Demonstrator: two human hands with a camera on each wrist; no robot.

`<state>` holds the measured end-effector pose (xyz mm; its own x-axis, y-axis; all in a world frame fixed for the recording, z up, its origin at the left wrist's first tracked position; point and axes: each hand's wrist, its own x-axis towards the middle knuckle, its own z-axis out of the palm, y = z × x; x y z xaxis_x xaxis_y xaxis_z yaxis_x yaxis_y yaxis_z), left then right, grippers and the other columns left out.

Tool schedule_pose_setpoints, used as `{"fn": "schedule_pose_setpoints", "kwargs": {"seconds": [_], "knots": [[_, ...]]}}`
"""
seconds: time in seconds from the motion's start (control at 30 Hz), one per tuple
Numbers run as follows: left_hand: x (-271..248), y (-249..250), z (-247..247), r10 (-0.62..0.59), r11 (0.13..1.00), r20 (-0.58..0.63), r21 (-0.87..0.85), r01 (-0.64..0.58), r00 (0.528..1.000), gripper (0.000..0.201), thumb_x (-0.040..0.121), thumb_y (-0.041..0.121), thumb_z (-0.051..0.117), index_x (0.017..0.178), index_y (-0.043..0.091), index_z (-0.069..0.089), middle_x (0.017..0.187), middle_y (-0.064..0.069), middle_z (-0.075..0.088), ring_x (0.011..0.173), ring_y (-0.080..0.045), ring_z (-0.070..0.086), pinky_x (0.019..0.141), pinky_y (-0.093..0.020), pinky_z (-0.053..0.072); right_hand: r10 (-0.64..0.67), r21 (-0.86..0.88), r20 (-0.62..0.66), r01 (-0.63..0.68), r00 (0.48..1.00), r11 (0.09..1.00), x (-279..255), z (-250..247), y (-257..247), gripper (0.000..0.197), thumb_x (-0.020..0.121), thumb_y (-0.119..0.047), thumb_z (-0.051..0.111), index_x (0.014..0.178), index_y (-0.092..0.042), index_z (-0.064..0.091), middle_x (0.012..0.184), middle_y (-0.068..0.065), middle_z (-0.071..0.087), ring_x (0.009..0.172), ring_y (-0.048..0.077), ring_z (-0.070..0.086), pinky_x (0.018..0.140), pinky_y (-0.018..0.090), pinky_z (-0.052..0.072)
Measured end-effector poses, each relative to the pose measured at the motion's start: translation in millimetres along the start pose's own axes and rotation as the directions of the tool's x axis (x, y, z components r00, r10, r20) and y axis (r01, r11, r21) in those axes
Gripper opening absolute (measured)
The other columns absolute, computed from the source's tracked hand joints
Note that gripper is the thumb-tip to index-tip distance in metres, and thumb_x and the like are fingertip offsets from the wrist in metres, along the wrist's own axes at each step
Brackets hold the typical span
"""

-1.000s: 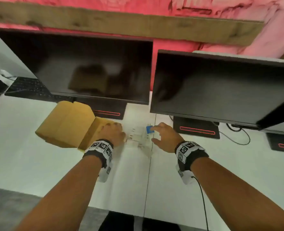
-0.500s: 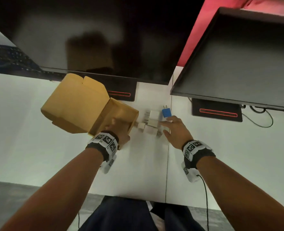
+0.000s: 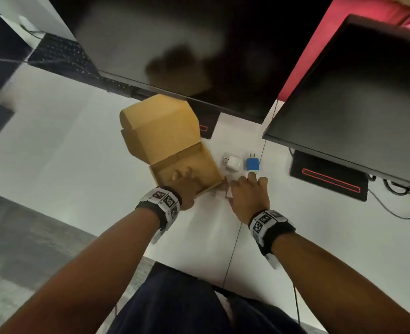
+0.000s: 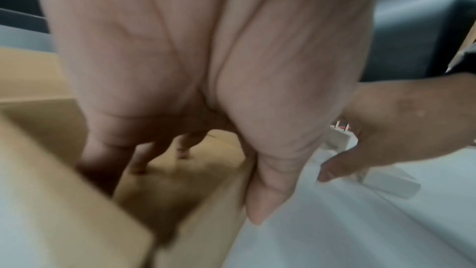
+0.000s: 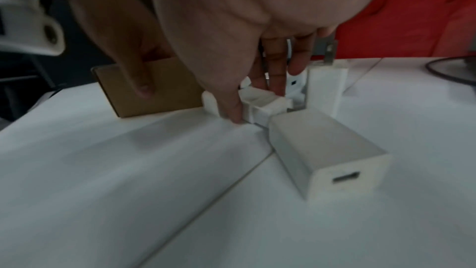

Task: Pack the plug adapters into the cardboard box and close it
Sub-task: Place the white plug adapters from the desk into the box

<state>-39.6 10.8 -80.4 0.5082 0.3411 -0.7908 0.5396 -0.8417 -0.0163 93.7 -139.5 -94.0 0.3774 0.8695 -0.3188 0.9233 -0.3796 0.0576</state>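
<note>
The brown cardboard box (image 3: 208, 169) stands open on the white desk, lid (image 3: 160, 126) tipped back. My left hand (image 3: 183, 179) reaches into it: the fingers (image 4: 139, 162) touch the floor inside and the thumb (image 4: 257, 201) lies outside the near wall, so it holds that wall. Just right of the box, my right hand (image 3: 246, 188) pinches a small white adapter (image 5: 260, 107) lying on the desk. Beyond it stand a white cube adapter (image 3: 233, 163) and a blue adapter (image 3: 252, 164). A bigger white adapter (image 5: 327, 154) with a USB port lies nearer the wrist.
Two dark monitors (image 3: 175, 44) (image 3: 358, 97) overhang the back of the desk, their bases (image 3: 329, 178) behind the adapters. A keyboard (image 3: 61, 54) sits at the far left, a cable (image 3: 401, 208) at the right. The desk's front edge (image 3: 187, 271) is near my body.
The box now lies close beside the adapters with its inside showing. My left hand went from its outer side into it. My right hand drew back from the blue adapter onto a near white one.
</note>
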Motion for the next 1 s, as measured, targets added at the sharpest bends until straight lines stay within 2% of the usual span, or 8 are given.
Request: {"fn": "schedule_pose_setpoints", "kwargs": {"seconds": [0.23,0.43,0.5,0.6,0.67,0.77,0.87,1.0], "knots": [[-12.6,-1.6,-3.1,0.074,0.997,0.041,0.001,-0.074,0.996,0.058,0.097,0.014,0.056,0.153,0.025,0.046,0.168,-0.015,0.005,0.15,-0.055,0.02,0.116,-0.057,0.042,0.009,0.504,-0.147,0.067,0.989,0.861,-26.5,-13.6,18.8,0.039,0.084,-0.04,0.071,0.113,-0.016,0.061,0.105,0.005,0.06,0.103,0.026,0.05,0.085,0.04,0.045],[-44.5,-22.1,-14.5,0.25,0.864,-0.206,-0.392,-0.314,0.946,0.032,0.094,0.039,0.067,0.122,0.023,0.073,0.123,-0.008,0.072,0.116,-0.035,0.065,0.095,-0.038,0.054,0.064,0.69,-0.182,0.081,0.981,0.719,-9.6,-37.4,-20.2,0.044,0.09,-0.048,0.064,0.122,-0.019,0.055,0.115,0.003,0.056,0.098,0.022,0.058,0.083,0.042,0.054],[-50.7,-41.7,-4.2,0.109,0.788,-0.426,-0.514,-0.34,0.898,0.022,0.094,0.029,0.065,0.073,0.03,0.063,0.076,0.001,0.067,0.086,-0.037,0.068,0.066,-0.025,0.046,0.053,0.685,-0.177,0.084,0.983,0.724,2.1,-44.6,-37.8,0.042,0.092,-0.048,0.063,0.12,-0.018,0.057,0.114,0.006,0.059,0.098,0.026,0.059,0.084,0.043,0.054],[-56.9,-77.5,14.3,-0.27,0.698,-0.463,-0.698,-0.159,0.844,0.047,0.094,0.027,0.065,0.052,0.024,0.043,0.055,0.002,0.05,0.066,-0.033,0.055,0.055,-0.024,0.032,0.02,0.691,-0.147,0.089,0.989,0.717,17.2,-52.2,-64.7,0.032,0.089,-0.046,0.068,0.103,-0.02,0.057,0.097,0.003,0.063,0.088,0.024,0.059,0.077,0.042,0.053],[-53.7,-99.8,26.7,-0.334,0.677,-0.32,-0.736,-0.011,0.887,0.049,0.097,0.046,0.062,0.059,0.017,0.052,0.064,-0.002,0.057,0.074,-0.03,0.058,0.062,-0.028,0.039,0.002,0.669,-0.072,0.047,0.997,0.741,26.5,-53.2,-82.4,0.032,0.087,-0.045,0.07,0.097,-0.023,0.049,0.09,-0.001,0.059,0.082,0.021,0.056,0.069,0.038,0.05],[-42.9,-115.4,32.3,-0.305,0.532,-0.12,-0.845,0.064,0.945,0.048,0.092,0.062,0.066,0.115,0.021,0.061,0.101,-0.008,0.072,0.092,-0.029,0.07,0.078,-0.035,0.056,0.016,0.613,0.033,-0.032,0.999,0.789,36.3,-52.8,-99.2,0.035,0.088,-0.039,0.072,0.085,-0.023,0.041,0.09,0.002,0.054,0.08,0.02,0.05,0.067,0.036,0.045],[-29.9,-118.6,31.3,-0.145,0.324,-0.071,-0.946,-0.021,0.987,0.061,0.097,0.042,0.069,0.151,0.028,0.043,0.122,-0.014,0.072,0.101,-0.029,0.075,0.08,-0.039,0.065,0.067,0.538,0.083,-0.102,0.994,0.837,40.8,-51.5,-113.9,0.048,0.09,-0.04,0.07,0.063,-0.025,0.033,0.086,0.005,0.051,0.08,0.023,0.048,0.066,0.033,0.042],[-19.0,-114.5,25.3,-0.069,0.275,-0.094,-0.959,-0.072,0.993,0.046,0.102,0.019,0.057,0.148,0.013,0.05,0.13,-0.016,0.065,0.111,-0.033,0.072,0.09,-0.05,0.066,0.125,0.482,0.166,-0.191,0.978,0.855,38.2,-38.6,-127.0,0.024,0.093,-0.035,0.065,0.078,-0.018,0.068,0.08,0.001,0.059,0.078,0.019,0.056,0.063,0.026,0.037]]}}
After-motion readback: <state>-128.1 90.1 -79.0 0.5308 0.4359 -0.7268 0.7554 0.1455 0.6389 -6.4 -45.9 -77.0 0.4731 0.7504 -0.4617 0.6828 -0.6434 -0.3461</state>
